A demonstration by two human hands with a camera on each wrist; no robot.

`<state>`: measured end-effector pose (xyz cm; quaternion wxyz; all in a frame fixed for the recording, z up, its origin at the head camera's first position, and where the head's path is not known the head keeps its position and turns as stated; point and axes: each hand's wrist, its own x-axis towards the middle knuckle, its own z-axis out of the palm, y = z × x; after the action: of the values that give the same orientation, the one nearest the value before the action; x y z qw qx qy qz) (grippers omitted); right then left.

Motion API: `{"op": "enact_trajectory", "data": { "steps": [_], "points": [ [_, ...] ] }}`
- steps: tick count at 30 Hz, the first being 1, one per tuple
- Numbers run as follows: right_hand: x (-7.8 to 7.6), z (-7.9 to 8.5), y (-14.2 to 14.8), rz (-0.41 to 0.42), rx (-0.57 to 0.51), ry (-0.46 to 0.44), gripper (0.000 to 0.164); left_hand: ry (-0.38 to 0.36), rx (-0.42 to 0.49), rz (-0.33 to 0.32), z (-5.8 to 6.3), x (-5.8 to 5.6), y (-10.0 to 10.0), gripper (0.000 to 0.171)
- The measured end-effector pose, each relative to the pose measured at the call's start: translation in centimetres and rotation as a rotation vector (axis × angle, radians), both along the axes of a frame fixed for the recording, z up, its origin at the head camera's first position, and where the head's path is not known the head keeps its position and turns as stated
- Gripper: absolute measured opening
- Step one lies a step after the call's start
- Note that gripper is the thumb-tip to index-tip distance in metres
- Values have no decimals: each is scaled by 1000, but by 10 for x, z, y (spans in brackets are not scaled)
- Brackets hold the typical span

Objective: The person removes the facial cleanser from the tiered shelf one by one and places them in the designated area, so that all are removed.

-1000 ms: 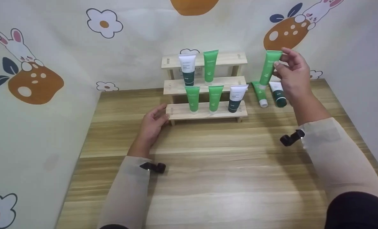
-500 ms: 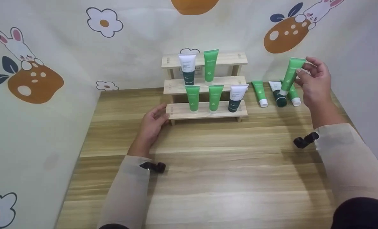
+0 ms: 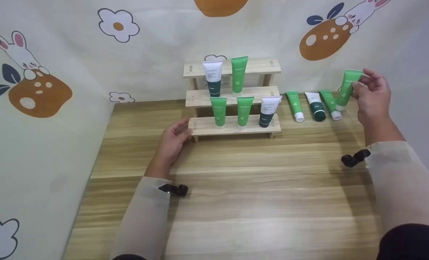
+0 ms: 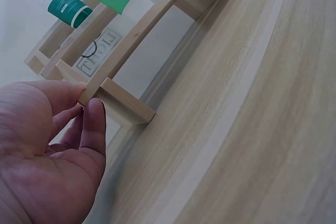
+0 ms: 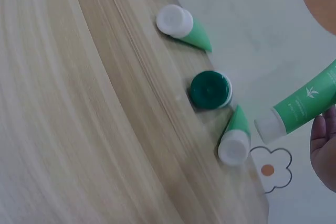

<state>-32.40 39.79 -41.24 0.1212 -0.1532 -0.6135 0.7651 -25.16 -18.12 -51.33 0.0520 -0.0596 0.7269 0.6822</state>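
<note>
My right hand [image 3: 374,94] pinches a green squeeze tube [image 3: 348,88] near its crimped end, white cap pointing down, above the table at the far right. In the right wrist view that tube [image 5: 307,102] slants in from the right edge, with only part of the hand showing. My left hand [image 3: 172,141] pinches the left end of the bottom step of a three-tier wooden display stand [image 3: 207,131]; the left wrist view shows thumb and fingers at the corner of the board [image 4: 97,80]. Two green tubes and a white-and-dark-green tube [image 3: 268,111] stand on the bottom step.
On the middle step stand a white-and-dark-green tube [image 3: 213,77] and a green tube [image 3: 239,74]. Right of the stand lie a green tube [image 3: 294,104], a white-and-dark-green tube [image 3: 314,105] and another green tube [image 3: 330,103]. A printed backdrop [image 3: 156,72] rises behind the table [image 3: 236,173].
My right hand has carried the green tube rightward and somewhat lower, past the lying tubes, uncovering the rightmost lying green one. The left hand and the stand have stayed put.
</note>
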Motion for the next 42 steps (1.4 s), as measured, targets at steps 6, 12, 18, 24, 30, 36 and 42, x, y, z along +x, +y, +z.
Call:
{"op": "enact_trajectory", "data": {
  "steps": [6,12,18,24,30,36,42],
  "points": [
    [-5,-4,12,-4,1,-31,57,-18,-7,4,1,0,-1,50],
    [-11,-11,23,33,45,-73,57,-19,-6,7,0,0,-2,49],
    [-17,-14,24,47,97,-104,58,-11,25,15,0,1,0,52],
    [-26,-18,26,34,93,-169,58,-22,39,21,0,1,0,53],
    [-36,-23,29,34,114,-243,60,-27,21,18,1,0,-1,53],
    [-44,-33,28,28,165,-269,58,-27,-16,25,2,1,0,51],
    [-48,-43,25,-12,158,-260,57,-18,-22,35,1,2,1,50]
  ]
}}
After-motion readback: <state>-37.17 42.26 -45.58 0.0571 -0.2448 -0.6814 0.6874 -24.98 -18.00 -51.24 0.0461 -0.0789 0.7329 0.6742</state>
